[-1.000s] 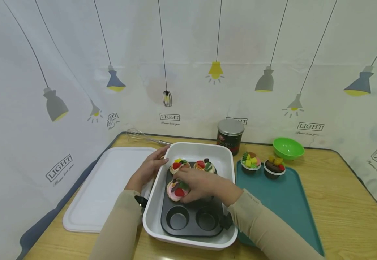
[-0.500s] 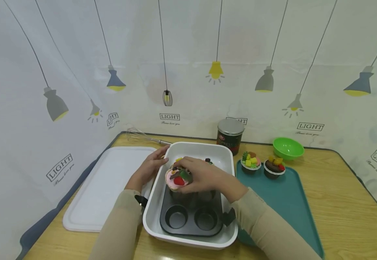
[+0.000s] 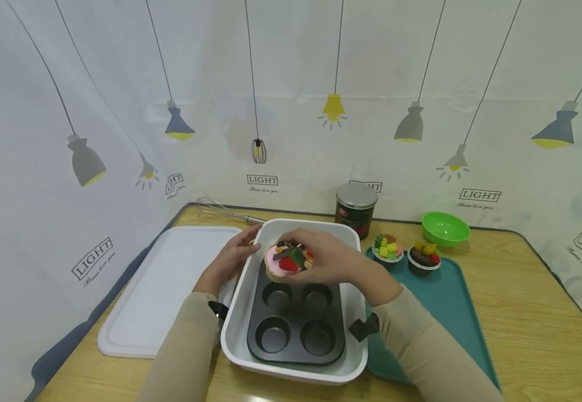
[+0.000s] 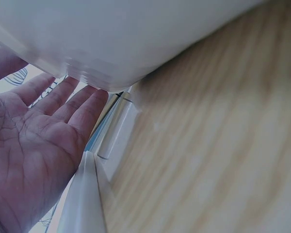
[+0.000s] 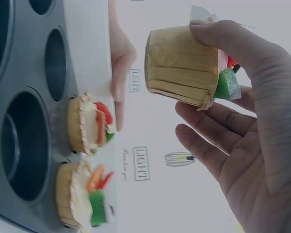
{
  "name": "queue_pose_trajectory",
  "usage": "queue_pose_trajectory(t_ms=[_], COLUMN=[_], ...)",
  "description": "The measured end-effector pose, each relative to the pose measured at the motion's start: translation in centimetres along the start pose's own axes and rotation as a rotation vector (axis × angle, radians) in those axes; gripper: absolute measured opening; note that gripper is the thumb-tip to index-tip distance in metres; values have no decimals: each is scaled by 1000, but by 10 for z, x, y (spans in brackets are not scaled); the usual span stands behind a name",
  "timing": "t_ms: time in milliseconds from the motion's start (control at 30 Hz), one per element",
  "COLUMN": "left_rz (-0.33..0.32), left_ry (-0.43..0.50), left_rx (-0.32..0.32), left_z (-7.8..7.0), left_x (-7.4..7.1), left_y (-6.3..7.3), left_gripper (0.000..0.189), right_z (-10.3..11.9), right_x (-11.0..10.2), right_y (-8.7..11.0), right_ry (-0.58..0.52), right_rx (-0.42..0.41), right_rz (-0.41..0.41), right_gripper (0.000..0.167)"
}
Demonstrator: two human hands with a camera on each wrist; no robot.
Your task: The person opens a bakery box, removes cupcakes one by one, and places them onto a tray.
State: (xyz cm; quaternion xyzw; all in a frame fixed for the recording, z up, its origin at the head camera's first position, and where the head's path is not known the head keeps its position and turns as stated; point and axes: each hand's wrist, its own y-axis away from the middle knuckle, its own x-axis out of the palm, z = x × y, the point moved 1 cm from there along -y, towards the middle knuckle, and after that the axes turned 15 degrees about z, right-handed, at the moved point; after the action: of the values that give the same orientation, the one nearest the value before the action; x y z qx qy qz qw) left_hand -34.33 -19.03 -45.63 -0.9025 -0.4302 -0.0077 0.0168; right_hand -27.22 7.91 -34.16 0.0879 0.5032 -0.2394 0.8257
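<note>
My right hand (image 3: 333, 257) holds a pink-topped toy cupcake (image 3: 277, 262) with a red strawberry piece, raised above a dark muffin tin (image 3: 296, 304). In the right wrist view its thumb and fingers grip the tan pleated cup (image 5: 179, 60) near the topping. The tin lies inside a deep white baking dish (image 3: 296, 378). Two more cupcakes, one with red fruit (image 5: 82, 126) and one with green and orange pieces (image 5: 72, 196), sit in the tin's far cups, mostly hidden in the head view. My left hand (image 3: 227, 259) rests at the dish's left side, fairly straight fingers touching its outer wall.
A teal tray (image 3: 433, 318) at right bears a fruit cupcake (image 3: 387, 249) and a chocolate cupcake (image 3: 423, 258). Behind stand a lidded coffee tin (image 3: 355, 215) and a green bowl (image 3: 445, 229). A white tray (image 3: 170, 296) lies left; a whisk (image 3: 215, 209) is at the back.
My right hand has lifted the pink-topped cupcake out of the muffin tin's middle left cup, moving it up and slightly away to the far side. My left hand has stayed on the dish.
</note>
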Motion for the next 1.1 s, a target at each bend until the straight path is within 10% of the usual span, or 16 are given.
queue_pose_trajectory(t_ms=[467, 1100], left_rz=[-25, -25], left_ry=[-1, -44], left_rx=[-27, -44], left_z=[4, 4], left_x=[-3, -4], left_y=[-1, -2], left_gripper=[62, 62], right_z=[-11, -67], right_x=[-20, -26], right_y=[53, 159], right_ry=[-6, 3], right_rx=[37, 313], right_rz=[-100, -226], right_gripper=[67, 69])
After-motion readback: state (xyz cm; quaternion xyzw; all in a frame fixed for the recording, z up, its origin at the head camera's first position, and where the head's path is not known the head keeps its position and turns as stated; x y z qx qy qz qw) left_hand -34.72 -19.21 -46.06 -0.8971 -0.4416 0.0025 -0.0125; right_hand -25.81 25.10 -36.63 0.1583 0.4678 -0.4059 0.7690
